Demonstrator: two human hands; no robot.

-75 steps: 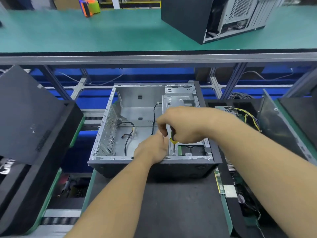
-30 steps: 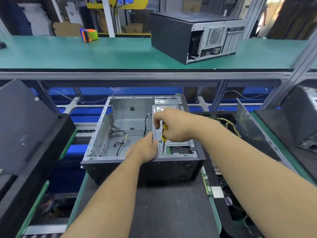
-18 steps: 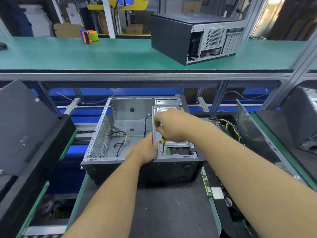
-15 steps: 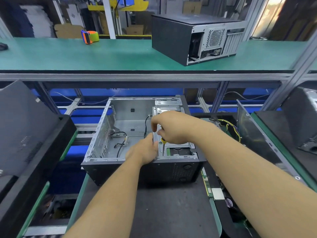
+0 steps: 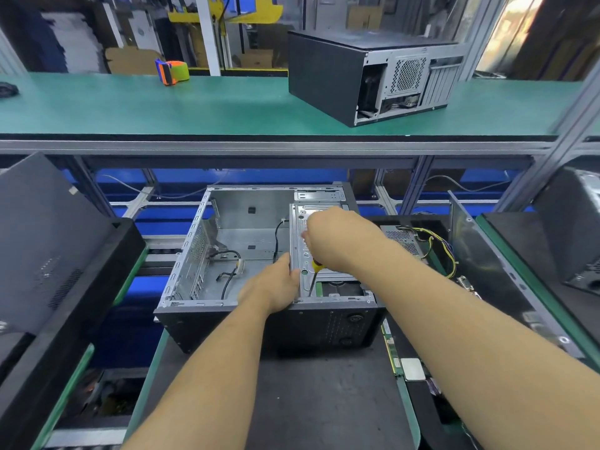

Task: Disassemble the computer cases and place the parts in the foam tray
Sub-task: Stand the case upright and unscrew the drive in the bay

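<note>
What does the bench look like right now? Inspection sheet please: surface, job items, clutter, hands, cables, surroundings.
Surface: dark mat under the work.
Job's things: open computer case lying on its side, mostly stripped; drive cage at its right end.
Clutter: tape dispenser and closed second case on the green upper shelf.
Grippers: left hand grips the cage's left edge; right hand grips a yellow-handled screwdriver, tip down in the cage.
Cables: loose black leads on the case floor; yellow wire bundle to the right.
Surroundings: black panels leaning at left.
</note>
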